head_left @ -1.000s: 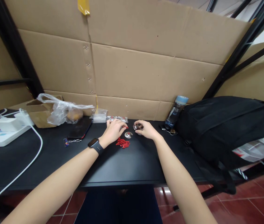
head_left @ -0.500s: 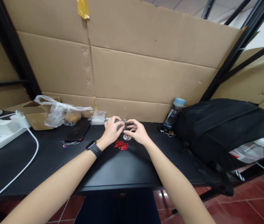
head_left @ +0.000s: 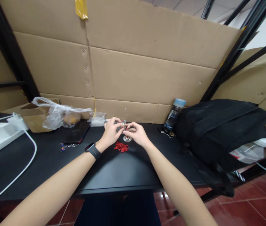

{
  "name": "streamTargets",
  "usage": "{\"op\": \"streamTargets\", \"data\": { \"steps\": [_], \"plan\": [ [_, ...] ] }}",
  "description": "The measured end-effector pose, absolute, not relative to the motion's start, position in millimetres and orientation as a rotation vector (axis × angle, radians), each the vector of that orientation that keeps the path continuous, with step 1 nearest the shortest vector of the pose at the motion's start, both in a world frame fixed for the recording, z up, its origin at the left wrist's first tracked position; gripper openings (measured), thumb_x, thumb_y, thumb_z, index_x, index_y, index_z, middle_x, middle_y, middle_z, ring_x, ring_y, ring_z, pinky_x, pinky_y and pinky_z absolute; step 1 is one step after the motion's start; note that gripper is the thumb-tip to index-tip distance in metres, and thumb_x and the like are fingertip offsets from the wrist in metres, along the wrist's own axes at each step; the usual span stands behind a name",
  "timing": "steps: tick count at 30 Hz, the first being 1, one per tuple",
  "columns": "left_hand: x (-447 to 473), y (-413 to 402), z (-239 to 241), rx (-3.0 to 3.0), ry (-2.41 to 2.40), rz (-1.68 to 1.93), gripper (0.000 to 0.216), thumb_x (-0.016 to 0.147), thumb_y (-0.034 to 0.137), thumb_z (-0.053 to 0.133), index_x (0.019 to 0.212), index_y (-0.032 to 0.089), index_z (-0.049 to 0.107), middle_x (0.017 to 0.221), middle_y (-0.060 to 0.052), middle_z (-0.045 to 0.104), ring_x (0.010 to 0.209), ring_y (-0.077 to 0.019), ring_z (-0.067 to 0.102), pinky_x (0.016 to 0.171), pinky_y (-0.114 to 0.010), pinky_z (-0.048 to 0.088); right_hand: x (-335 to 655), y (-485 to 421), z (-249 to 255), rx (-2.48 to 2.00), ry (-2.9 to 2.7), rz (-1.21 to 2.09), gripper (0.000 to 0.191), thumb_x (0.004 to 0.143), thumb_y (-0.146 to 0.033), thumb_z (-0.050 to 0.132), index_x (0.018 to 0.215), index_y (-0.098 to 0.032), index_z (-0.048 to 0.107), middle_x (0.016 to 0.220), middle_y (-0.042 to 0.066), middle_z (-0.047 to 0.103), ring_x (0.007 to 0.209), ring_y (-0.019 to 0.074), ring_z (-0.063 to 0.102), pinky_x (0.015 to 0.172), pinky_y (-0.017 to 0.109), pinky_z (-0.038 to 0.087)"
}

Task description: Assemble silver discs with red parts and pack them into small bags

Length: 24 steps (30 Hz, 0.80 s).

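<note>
From where I stand, both bare hands meet near the middle of the frame, fingertips almost together. The right hand [head_left: 138, 134] has its thumb and fingers curled in narrowly, holding a small shiny silver metal piece [head_left: 124, 127], lifted above the table and facing the left hand [head_left: 111, 132]. The left fingers are bent close at that same piece; whether they pinch it too, I cannot tell, as it's tiny and partly hidden.

Just below the fingertips, a round shiny silver disc with a red centre [head_left: 127, 138] lies flat on the black tabletop [head_left: 118, 174]. A tangled pile of thin red cords [head_left: 121, 147] sits just beside it, towards the bottom left. A black band watch [head_left: 93, 150] circles the left wrist.

Left of centre there's a stack of clear plastic sleeves [head_left: 97, 120] and a dark flat phone [head_left: 76, 133]; right of centre stands a clear bottle with a blue lid [head_left: 175, 114], close to a bulky black fabric backpack [head_left: 222, 131].
</note>
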<state>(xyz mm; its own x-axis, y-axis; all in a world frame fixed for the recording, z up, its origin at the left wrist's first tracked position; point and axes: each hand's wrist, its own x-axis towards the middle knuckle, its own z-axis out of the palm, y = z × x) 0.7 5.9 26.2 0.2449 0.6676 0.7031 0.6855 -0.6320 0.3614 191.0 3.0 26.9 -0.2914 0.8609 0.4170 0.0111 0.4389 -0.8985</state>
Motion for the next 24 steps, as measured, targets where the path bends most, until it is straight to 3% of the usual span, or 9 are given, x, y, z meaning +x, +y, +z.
{"op": "streamTargets", "data": {
  "steps": [6,10,15,24],
  "plan": [
    [1.3,4.8,28.1,-2.438,-1.355,-1.355,0.012,0.092,0.029,0.06,0.092,0.024,0.071,0.116,-0.007,0.058,0.116,-0.0261,0.049,0.098,-0.044,0.037,194.0,7.1,30.0,-0.85,-1.729,0.957,0.032,0.088,-0.051,0.063,0.093,-0.019,0.064,0.102,0.006,0.072,0.09,0.0202,0.072,0.077,0.031,0.056],
    [2.9,3.0,28.6,-2.429,-1.35,-1.36,0.012,0.092,0.03,0.062,0.091,0.024,0.072,0.115,-0.007,0.058,0.116,-0.0258,0.05,0.097,-0.044,0.037,197.0,9.5,29.6,-0.874,-1.829,0.735,0.023,0.087,-0.041,0.066,0.092,-0.019,0.067,0.106,0.007,0.069,0.09,0.0187,0.069,0.077,0.029,0.053],
    [2.5,2.4,30.3,-2.427,-1.33,-1.37,0.014,0.093,0.033,0.063,0.091,0.025,0.074,0.114,-0.007,0.059,0.115,-0.0254,0.05,0.098,-0.044,0.036,198.1,6.6,31.5,-0.889,-1.915,0.626,0.018,0.089,-0.036,0.064,0.088,-0.018,0.068,0.105,0.007,0.067,0.092,0.0184,0.066,0.067,0.025,0.049],
    [-1.0,7.0,29.2,-2.526,-1.284,-1.29,0.023,0.096,0.036,0.057,0.088,0.025,0.075,0.113,-0.006,0.061,0.113,-0.0258,0.049,0.096,-0.044,0.037,197.2,8.1,29.5,-0.933,-1.915,0.618,0.014,0.085,-0.03,0.065,0.078,-0.018,0.067,0.106,0.007,0.064,0.096,0.0182,0.064,0.065,0.024,0.048]
  ]
}}
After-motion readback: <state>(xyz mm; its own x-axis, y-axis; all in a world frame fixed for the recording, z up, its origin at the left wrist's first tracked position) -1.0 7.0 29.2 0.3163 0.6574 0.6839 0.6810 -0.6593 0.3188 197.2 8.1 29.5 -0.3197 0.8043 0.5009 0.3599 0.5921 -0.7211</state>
